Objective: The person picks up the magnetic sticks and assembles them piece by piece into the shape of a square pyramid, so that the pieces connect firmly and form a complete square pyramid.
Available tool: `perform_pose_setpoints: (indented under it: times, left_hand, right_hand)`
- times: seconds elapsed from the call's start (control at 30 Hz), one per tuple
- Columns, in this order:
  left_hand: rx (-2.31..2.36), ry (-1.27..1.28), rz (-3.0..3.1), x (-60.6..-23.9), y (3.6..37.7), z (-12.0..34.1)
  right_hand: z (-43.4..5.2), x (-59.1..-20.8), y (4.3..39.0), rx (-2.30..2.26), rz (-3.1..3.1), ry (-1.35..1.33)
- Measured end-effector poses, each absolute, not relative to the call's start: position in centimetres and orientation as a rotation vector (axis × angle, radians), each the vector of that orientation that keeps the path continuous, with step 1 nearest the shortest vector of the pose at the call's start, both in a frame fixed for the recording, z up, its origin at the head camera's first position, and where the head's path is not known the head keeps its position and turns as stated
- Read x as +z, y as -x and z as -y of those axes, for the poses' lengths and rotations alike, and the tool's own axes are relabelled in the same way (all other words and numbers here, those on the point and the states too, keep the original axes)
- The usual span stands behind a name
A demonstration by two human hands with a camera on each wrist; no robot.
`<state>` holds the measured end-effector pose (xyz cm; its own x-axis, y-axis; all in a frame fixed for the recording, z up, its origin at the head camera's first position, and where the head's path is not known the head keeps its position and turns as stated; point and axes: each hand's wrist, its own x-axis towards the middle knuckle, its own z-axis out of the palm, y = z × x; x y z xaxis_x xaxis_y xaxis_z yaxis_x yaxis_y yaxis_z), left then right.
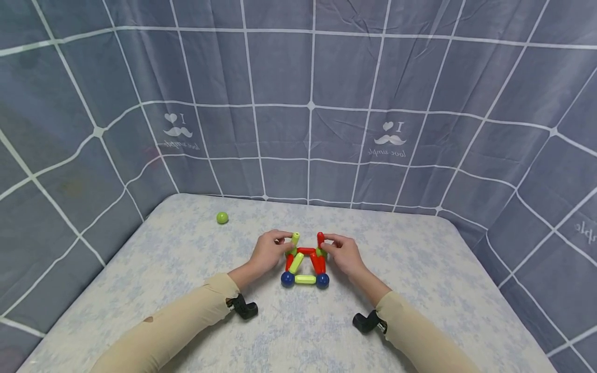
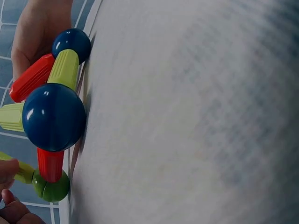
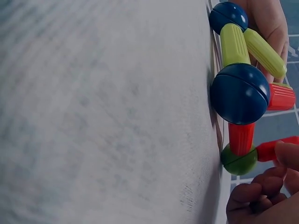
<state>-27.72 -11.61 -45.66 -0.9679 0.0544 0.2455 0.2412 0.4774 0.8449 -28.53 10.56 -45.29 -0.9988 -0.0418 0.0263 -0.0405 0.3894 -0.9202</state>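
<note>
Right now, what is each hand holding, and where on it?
The left hand pinches the upright yellow-green rod near its top. The right hand pinches the upright red rod near its top. Both rods rise from the rod-and-ball frame.

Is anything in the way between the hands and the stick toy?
No. The left hand pinches the upright yellow stick and the right hand pinches the upright red stick. The green ball lies off to the side.

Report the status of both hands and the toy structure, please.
Left hand pinches upright yellow-green plastic rod. Right hand pinches upright red plastic rod. Green ball lies apart.
</note>
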Motion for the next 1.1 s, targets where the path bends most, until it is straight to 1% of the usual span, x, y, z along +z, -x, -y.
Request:
perform_pose_setpoints:
  times: [0.17,0.5,0.9,1.1]
  left_hand:
    - [-1.388,0.341,2.578,-45.4,27.43,11.46]
    - [-1.274,0.411,2.654,-45.08,27.29,11.37]
    - [-1.2,0.452,2.733,-45.07,27.27,11.56]
    - [-1.2,0.46,2.744,-45.03,27.12,11.53]
  right_hand:
    - [-10.49,-45.28,28.39,-1.665,-2.664,0.177]
    - [-10.59,-45.55,28.32,-1.514,-2.717,0.395]
    - [-10.46,-45.36,27.93,-1.466,-2.677,0.417]
    - [-10.61,-45.5,27.97,-1.416,-2.697,0.474]
